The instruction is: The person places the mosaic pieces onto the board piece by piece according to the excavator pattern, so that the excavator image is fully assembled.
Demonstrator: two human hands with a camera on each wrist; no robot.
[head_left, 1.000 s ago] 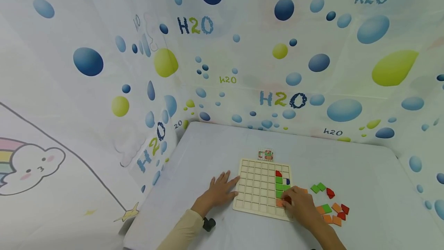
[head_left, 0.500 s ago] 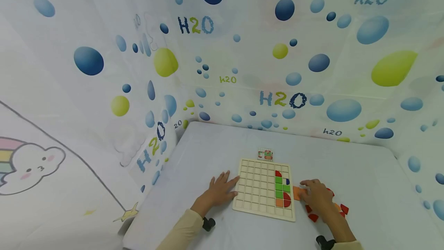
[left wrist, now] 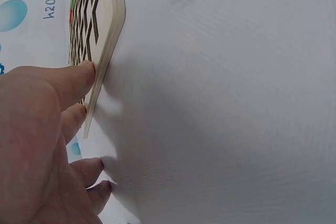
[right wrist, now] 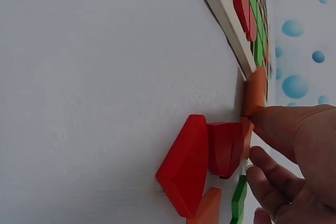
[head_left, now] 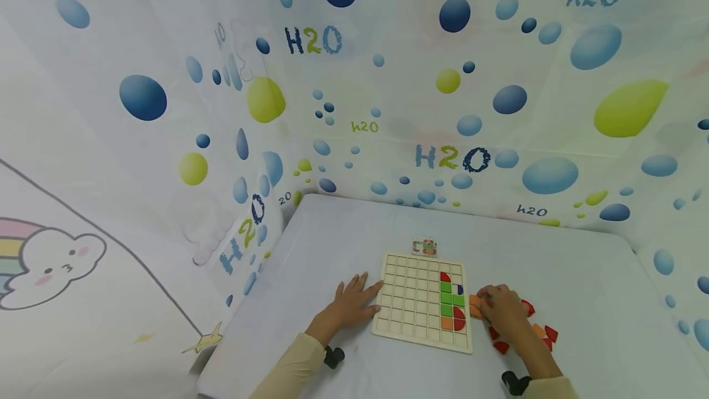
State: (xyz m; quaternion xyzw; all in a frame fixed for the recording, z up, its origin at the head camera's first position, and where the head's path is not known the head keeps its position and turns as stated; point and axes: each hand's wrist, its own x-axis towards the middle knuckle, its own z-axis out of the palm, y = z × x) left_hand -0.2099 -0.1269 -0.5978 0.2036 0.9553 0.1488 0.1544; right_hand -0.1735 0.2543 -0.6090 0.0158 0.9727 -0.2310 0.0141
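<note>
The left hand [head_left: 350, 304] rests with spread fingers against the left edge of a wooden grid board [head_left: 407, 297]; its thumb and a finger touch the rim in the left wrist view. Just right of the board, the right hand [head_left: 503, 313] pinches an orange square tile [right wrist: 255, 92] with curled fingers. The thumb shows at the tile's lower end in the right wrist view; the index fingertip is hidden there. Seated in the board's right columns are green tiles [head_left: 445, 298], red rounded tiles [head_left: 459, 319], an orange tile [head_left: 447, 323] and a dark blue piece [head_left: 460, 289].
Loose red pieces [right wrist: 184, 166], another orange tile [right wrist: 207, 208] and a green tile [right wrist: 239, 200] lie around the right hand, partly covered by it. A small printed card [head_left: 424, 246] lies behind the board. Printed sheets [head_left: 388, 91] wall in the white table [head_left: 332, 226].
The right hand has left the board for the orange tiles at its right, uncovering the red rounded tiles; over the last half second its fingers have drawn together. The left hand has stayed put.
</note>
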